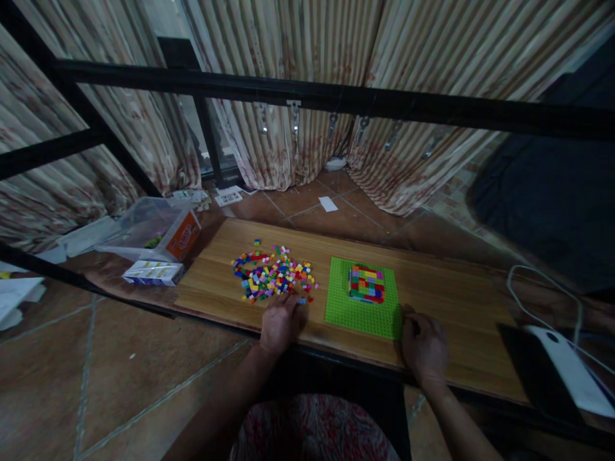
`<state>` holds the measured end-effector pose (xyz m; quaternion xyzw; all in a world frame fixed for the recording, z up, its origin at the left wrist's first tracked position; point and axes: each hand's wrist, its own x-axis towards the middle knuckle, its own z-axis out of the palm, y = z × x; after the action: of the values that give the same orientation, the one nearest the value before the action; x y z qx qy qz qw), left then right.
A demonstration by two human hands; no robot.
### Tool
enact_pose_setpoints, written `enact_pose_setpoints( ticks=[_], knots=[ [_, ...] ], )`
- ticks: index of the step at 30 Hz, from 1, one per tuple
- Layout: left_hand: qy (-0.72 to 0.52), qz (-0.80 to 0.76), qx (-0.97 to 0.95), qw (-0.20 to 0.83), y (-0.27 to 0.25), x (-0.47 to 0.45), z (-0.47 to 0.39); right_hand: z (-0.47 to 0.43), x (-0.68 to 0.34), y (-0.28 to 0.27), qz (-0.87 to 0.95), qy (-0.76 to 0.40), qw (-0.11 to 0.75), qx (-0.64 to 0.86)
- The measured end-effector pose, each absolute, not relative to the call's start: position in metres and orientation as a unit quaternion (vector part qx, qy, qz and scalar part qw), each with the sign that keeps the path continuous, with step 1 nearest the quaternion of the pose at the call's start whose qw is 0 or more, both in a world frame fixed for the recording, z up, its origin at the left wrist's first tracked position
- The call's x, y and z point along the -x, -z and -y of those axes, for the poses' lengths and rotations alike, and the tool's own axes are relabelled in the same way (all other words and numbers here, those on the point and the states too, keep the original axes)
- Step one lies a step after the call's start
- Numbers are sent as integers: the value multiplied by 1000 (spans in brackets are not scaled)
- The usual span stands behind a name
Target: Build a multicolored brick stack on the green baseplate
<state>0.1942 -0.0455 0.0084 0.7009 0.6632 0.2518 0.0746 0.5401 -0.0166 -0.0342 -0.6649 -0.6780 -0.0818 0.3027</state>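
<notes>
My left hand (280,322) rests at the near edge of a heap of small colourful toy bricks (276,276), its fingers drawn together. A light-blue toy brick (302,301) shows right at its fingertips and seems pinched there. To the right lies a green studded baseplate (355,320). On its upper half stands a built block of multicoloured toy bricks (367,284), roughly square. My right hand (425,344) is beside the baseplate's lower right edge, with fingers curled. Whether it grips the edge or something small is hidden.
The bricks and baseplate are on a low wooden table (456,307). A clear plastic bin (139,224) and a small carton (152,273) sit off its left end. At the right end are a white device (571,368) and cable (542,274). A black rail (336,95) crosses behind.
</notes>
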Motion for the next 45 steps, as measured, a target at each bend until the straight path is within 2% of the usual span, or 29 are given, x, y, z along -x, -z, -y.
enact_pose_setpoints(
  ticks=[12, 23, 28, 32, 45],
  knots=[
    [-280, -662, -693, 60, -4, -194, 49, 18, -540, 33, 682, 91, 293, 663],
    [-317, -656, -679, 88, 0, -188, 55, 17, -545, 37, 688, 90, 284, 662],
    [-387, -653, -640, 118, -1, -183, 57, 17, -545, 37, 691, 97, 296, 652],
    [-443, -678, -579, 93, -4, -167, 58, 18, -543, 33, 690, 92, 301, 652],
    [-453, -729, -512, 43, -8, -135, 54, 17, -544, 36, 687, 78, 317, 649]
  ],
)
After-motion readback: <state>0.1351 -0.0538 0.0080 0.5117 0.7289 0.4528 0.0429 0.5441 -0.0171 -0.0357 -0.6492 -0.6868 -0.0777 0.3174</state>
